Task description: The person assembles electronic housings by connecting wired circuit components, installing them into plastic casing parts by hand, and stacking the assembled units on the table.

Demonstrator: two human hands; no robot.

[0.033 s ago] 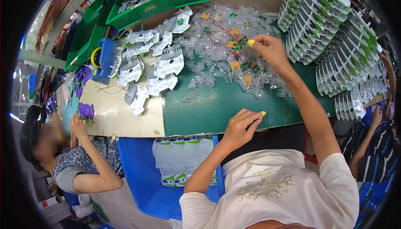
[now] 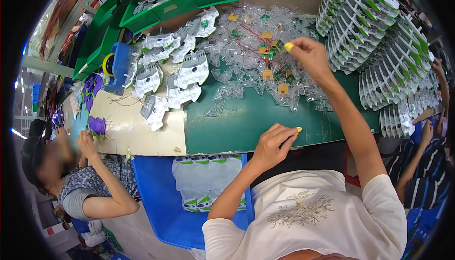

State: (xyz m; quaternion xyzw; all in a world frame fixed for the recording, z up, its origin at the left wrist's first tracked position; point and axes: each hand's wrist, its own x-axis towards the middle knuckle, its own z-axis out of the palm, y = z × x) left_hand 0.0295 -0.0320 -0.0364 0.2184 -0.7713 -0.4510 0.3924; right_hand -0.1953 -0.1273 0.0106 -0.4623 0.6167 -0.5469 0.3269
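Observation:
My right hand (image 2: 310,58) reaches over a heap of clear plastic pieces (image 2: 241,56), its fingers pinched together. A yellow cover shows on a fingertip, and a small green circuit board (image 2: 280,44) with thin red wires sits right at the pinch. Other green boards and yellow-orange squares (image 2: 268,74) lie among the clear pieces. My left hand (image 2: 272,148) hangs closed at the table's front edge, with yellow at its fingertips too. Whatever it may hold is hidden.
White-and-grey shell parts (image 2: 192,70) lie left of the heap; tall stacks of similar parts (image 2: 355,23) stand right. Green bins (image 2: 185,6) line the back. A blue bin (image 2: 154,198) holds packed parts below the table. A co-worker (image 2: 102,184) handles purple pieces at left.
My right hand has shifted slightly right, and the green board at its fingertips has moved with it. A yellow-orange square in the heap has slid slightly right. My left hand stays put.

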